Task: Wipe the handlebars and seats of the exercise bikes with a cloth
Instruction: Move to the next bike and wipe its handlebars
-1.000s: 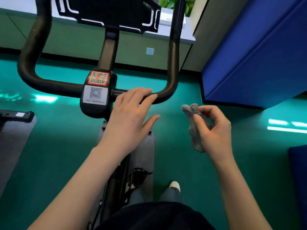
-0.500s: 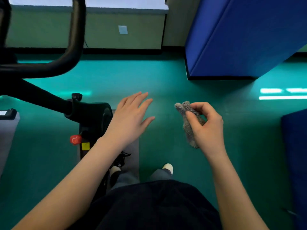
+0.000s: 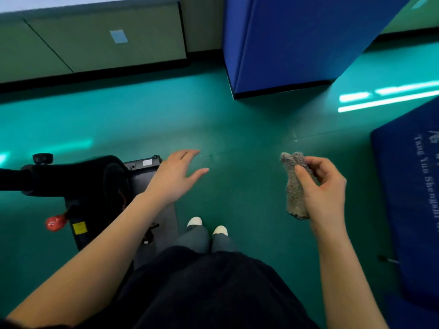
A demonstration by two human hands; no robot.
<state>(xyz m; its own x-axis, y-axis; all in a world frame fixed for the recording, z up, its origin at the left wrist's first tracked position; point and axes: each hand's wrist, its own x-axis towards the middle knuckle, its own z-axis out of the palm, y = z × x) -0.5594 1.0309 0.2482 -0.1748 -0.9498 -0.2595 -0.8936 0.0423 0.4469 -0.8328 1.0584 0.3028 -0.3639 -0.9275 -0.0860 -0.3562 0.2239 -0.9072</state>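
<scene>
A grey fluffy cloth (image 3: 294,186) hangs bunched from my right hand (image 3: 323,188), pinched between thumb and fingers at the right of the view. My left hand (image 3: 175,176) hovers flat over the green floor, fingers straight and spread, touching nothing. The black exercise bike (image 3: 78,184) fills the lower left: I see its frame, a black knob, a red knob (image 3: 55,222) and a yellow sticker. Its handlebars and seat are out of view.
A tall blue padded block (image 3: 297,41) stands on the green floor at the back right. A dark blue mat (image 3: 413,198) with white lettering lies at the right edge. The bike's grey base plate (image 3: 147,176) lies under my left arm. My white shoes (image 3: 206,225) are below.
The view has swung right and down, so the handlebars have left the frame and the bike has slid to the left. My left hand came off the handlebar; my right hand still holds the cloth.
</scene>
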